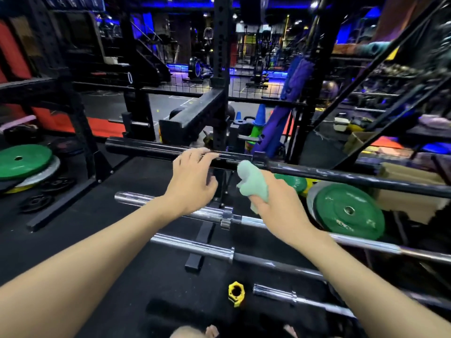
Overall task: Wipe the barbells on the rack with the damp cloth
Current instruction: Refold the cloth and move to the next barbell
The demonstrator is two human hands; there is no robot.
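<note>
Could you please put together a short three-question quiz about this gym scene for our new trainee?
1. True or false: the right hand grips a pale green cloth.
2. Which bar do the left hand fingers rest on: A) black barbell, B) upper chrome barbell, C) lowest chrome barbell?
3. What colour is the collar on the floor?

Key: 1 true; 2 A; 3 yellow.

I'm standing on black rubber floor [73, 240] in a dim gym washed with blue light [175, 67]. Green weight plates [349, 211] lie to either side. Ahead rises a black upright post [220, 69], with blue cones [260, 115], a red mat [102, 126] and a staircase [146, 52] beyond.
</note>
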